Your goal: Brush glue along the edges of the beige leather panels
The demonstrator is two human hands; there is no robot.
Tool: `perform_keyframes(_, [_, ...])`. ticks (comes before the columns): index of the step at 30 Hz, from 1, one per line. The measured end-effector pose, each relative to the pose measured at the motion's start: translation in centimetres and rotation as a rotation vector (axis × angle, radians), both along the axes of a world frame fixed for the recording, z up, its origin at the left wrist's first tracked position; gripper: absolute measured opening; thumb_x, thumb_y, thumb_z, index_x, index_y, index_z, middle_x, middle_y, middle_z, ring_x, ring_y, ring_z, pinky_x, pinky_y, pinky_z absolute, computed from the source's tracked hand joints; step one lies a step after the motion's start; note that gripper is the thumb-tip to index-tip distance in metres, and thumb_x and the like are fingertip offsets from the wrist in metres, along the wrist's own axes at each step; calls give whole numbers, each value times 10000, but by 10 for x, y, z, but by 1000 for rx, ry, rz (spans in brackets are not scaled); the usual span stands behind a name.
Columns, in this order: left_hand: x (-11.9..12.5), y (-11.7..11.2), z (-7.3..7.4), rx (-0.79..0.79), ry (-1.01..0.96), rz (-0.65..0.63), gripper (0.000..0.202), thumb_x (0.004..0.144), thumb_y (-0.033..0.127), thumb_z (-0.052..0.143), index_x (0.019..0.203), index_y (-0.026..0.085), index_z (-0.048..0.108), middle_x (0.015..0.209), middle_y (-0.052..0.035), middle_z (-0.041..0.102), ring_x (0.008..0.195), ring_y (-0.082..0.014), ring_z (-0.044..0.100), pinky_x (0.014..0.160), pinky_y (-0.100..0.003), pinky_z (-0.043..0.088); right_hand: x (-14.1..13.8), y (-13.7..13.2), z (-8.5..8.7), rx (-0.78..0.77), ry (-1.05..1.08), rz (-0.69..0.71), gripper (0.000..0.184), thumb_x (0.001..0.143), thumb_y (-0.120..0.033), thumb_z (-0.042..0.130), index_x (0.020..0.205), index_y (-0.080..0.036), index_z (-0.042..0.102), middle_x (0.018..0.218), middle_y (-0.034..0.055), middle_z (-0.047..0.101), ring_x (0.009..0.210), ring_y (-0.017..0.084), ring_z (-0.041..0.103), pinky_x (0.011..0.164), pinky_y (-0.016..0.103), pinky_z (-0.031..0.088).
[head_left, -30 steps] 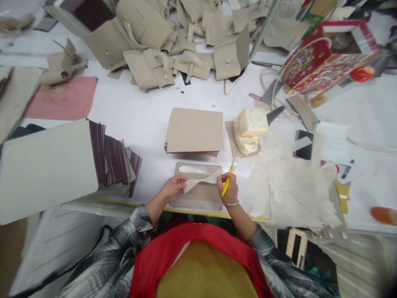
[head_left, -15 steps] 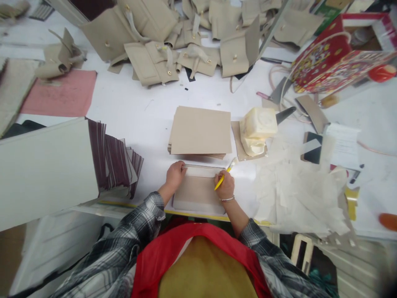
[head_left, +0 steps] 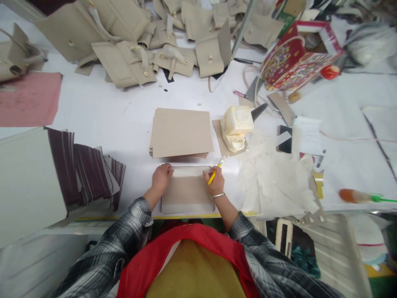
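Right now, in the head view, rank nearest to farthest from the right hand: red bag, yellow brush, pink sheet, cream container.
1. Yellow brush, held in the right hand.
2. Cream container, ahead, slightly right.
3. Red bag, farther back, right.
4. Pink sheet, far left.

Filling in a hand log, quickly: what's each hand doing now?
Left hand: fingers bent at the upper left corner of the flat beige rectangular panel; grip cannot be told.
Right hand: closed around a slim yellow-handled brush.
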State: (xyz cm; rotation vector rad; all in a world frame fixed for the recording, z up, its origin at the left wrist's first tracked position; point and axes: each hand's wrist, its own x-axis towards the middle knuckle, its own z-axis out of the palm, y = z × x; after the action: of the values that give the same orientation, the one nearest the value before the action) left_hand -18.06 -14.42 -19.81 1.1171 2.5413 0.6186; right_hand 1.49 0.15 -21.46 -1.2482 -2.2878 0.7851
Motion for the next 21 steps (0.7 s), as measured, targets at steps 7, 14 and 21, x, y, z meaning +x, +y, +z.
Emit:
perform_keyframes(7, [3, -11, 3, 31, 182, -12, 312, 840, 320, 492, 1068, 120, 568, 986, -125, 592, 950, -249, 520, 836, -363, 414, -7, 5, -5, 20, -136, -23, 278, 804, -367, 480, 1006, -181, 437, 691, 8, 605, 612, 171, 568, 585, 261, 382])
perform_keyframes(14, [50, -40, -7, 62, 377, -334, 345, 888, 320, 432, 1177, 166, 541, 1239, -109, 564, 1142, -242, 477, 940, -401, 345, -3, 5, -11, 106, -172, 0, 285, 799, -357, 472, 1013, -171, 448, 692, 10, 596, 621, 167, 556, 596, 260, 369])
perform_keyframes(21, [53, -45, -16, -3, 412, -338, 487, 897, 405, 397, 1306, 145, 438, 1357, -137, 465, 1252, -259, 408, 1046, -469, 228, -2, 1, -14, 179, -187, 29, 272, 802, -321, 462, 1022, -161, 461, 701, 21, 605, 646, 180, 565, 653, 285, 389])
